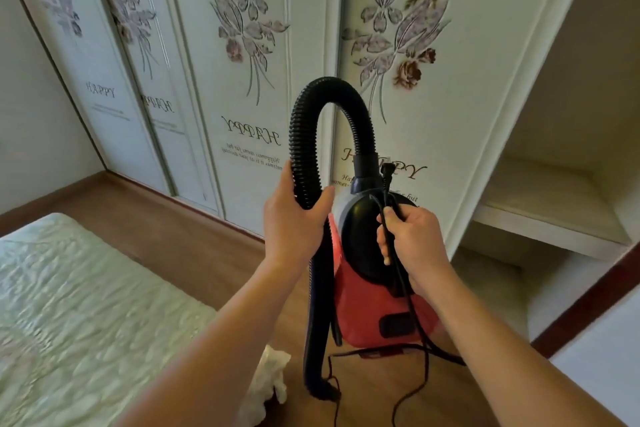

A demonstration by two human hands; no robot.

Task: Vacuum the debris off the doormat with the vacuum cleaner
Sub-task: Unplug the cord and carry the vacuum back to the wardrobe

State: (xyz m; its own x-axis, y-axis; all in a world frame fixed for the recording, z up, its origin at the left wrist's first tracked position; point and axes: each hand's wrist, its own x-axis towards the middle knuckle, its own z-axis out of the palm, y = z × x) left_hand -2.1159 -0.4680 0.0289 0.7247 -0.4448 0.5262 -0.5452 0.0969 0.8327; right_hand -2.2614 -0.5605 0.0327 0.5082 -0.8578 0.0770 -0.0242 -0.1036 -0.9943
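Observation:
A red and black vacuum cleaner [377, 308] hangs in the air in front of me. Its ribbed black hose [329, 94] arches up from the top of the body and drops down on the left to a nozzle [320, 388] near the floor. My left hand [294, 218] grips the hose just below the arch. My right hand [412, 236] holds the vacuum's top handle together with the black power cord [412, 315], whose plug [386, 172] sticks up above my fingers. The cord trails down to the floor. No doormat is in view.
White wardrobe doors [242, 80] with flower prints stand straight ahead. An open shelf niche [554, 211] is on the right. A bed with a pale green cover [69, 305] fills the lower left. A white crumpled cloth [270, 378] lies on the wooden floor [194, 239].

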